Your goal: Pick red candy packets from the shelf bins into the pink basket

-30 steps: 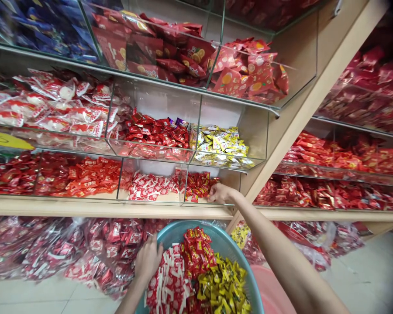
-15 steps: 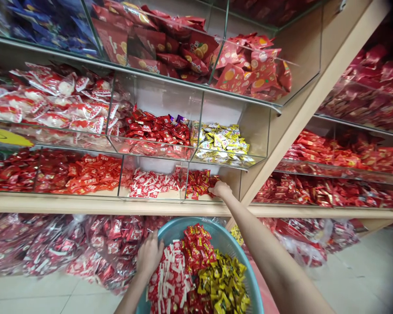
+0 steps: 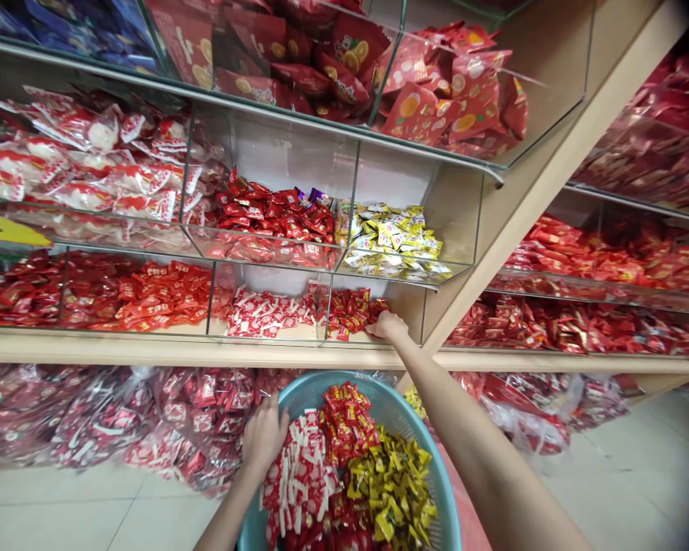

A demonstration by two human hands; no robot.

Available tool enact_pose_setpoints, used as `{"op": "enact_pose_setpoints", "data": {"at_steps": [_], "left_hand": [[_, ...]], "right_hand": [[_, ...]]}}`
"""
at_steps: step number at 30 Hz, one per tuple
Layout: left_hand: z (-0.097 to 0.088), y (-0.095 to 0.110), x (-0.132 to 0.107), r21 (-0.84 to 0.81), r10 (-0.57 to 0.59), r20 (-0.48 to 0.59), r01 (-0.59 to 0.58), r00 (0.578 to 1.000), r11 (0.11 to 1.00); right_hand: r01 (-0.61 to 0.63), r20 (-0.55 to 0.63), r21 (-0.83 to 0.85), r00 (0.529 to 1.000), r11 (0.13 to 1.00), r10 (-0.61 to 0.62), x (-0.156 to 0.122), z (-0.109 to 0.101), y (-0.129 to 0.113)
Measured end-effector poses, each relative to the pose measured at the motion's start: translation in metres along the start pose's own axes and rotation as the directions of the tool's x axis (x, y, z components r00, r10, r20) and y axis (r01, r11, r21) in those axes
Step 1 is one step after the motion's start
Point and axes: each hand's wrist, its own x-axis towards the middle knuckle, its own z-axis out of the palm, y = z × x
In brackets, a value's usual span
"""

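My left hand (image 3: 264,435) is closed over the left rim of a blue-green plastic basin (image 3: 446,476). Inside the basin lie red-and-white wrapped candies (image 3: 298,478), red-and-yellow wrapped candies (image 3: 347,421) and yellow wrapped candies (image 3: 393,482). My right hand (image 3: 389,327) reaches into the lowest clear bin (image 3: 410,310), at its right end. It touches the right side of a small pile of red-and-yellow wrapped candies (image 3: 347,312) there. Its fingers are mostly hidden among the candies, so their grip does not show.
A clear divider separates that bin from red-and-white candies (image 3: 272,310) on its left. Above sit bins of white-and-yellow candies (image 3: 393,233) and red candies (image 3: 279,218). A slanting wooden post (image 3: 528,207) rises right. Plastic bags of candies (image 3: 200,417) lie beneath the wooden shelf edge (image 3: 149,348).
The view has shifted slightly, with the shelves and basin appearing a little higher. My right hand stays at the candy pile and my left hand stays on the basin's rim.
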Motion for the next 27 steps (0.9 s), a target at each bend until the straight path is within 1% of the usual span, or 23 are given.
{"op": "enact_pose_setpoints", "data": {"at_steps": [5,8,11,13,15,16,17,18,19,20,21,22,24,26,27], "left_hand": [[0.001,-0.001,0.000,0.000,0.008,-0.011,-0.008,1.000,1.000],[-0.001,0.001,-0.001,0.007,0.009,-0.012,-0.009,1.000,1.000],[-0.003,0.002,-0.002,-0.004,0.014,-0.022,-0.014,1.000,1.000],[-0.002,0.002,-0.002,-0.017,0.013,-0.022,-0.013,1.000,1.000],[-0.001,0.002,-0.002,-0.023,0.009,-0.016,-0.009,1.000,1.000],[-0.001,0.002,-0.002,-0.023,0.007,-0.013,-0.007,1.000,1.000],[0.000,0.002,-0.002,-0.026,0.005,-0.013,-0.005,1.000,1.000],[0.000,0.002,-0.002,-0.032,0.003,-0.012,-0.003,1.000,0.999],[0.001,0.002,-0.002,-0.040,0.001,-0.013,-0.002,1.000,0.999],[0.001,0.002,-0.002,-0.047,0.003,-0.015,-0.004,1.000,0.999],[0.001,0.002,-0.002,-0.053,0.008,-0.017,-0.009,1.000,0.999],[0.000,0.002,-0.002,-0.052,0.015,-0.020,-0.016,1.000,0.999],[0.000,0.002,-0.002,-0.032,0.027,-0.033,-0.028,0.999,0.999],[0.000,0.002,-0.002,-0.011,0.026,-0.039,-0.027,0.999,1.000],[0.000,0.002,-0.002,-0.005,0.023,-0.039,-0.023,0.999,1.000]], "right_hand": [[0.037,0.017,-0.023,0.999,0.999,-0.037,-0.004,-0.009,0.003],[0.066,0.001,-0.040,0.998,0.997,-0.066,-0.010,-0.022,0.008],[0.102,-0.041,-0.060,0.994,0.993,-0.105,-0.025,-0.040,0.018],[0.171,-0.103,-0.072,0.979,0.983,-0.178,-0.044,-0.049,0.027],[0.297,-0.158,-0.052,0.940,0.953,-0.302,-0.069,-0.050,0.037],[0.371,-0.163,-0.014,0.915,0.929,-0.368,-0.082,-0.046,0.043],[0.448,-0.148,0.048,0.887,0.893,-0.438,-0.095,-0.039,0.049],[0.509,-0.107,0.138,0.860,0.850,-0.498,-0.106,-0.029,0.055],[0.538,-0.059,0.234,0.839,0.810,-0.541,-0.115,-0.015,0.061],[0.541,-0.003,0.300,0.824,0.786,-0.566,-0.121,0.001,0.068],[0.529,0.034,0.330,0.821,0.782,-0.570,-0.124,0.019,0.074],[0.493,0.072,0.320,0.839,0.809,-0.540,-0.124,0.037,0.079],[0.386,0.126,0.265,0.895,0.884,-0.428,-0.117,0.072,0.089],[0.321,0.150,0.222,0.922,0.921,-0.358,-0.106,0.099,0.096],[0.301,0.156,0.207,0.929,0.931,-0.335,-0.101,0.109,0.099]]}}
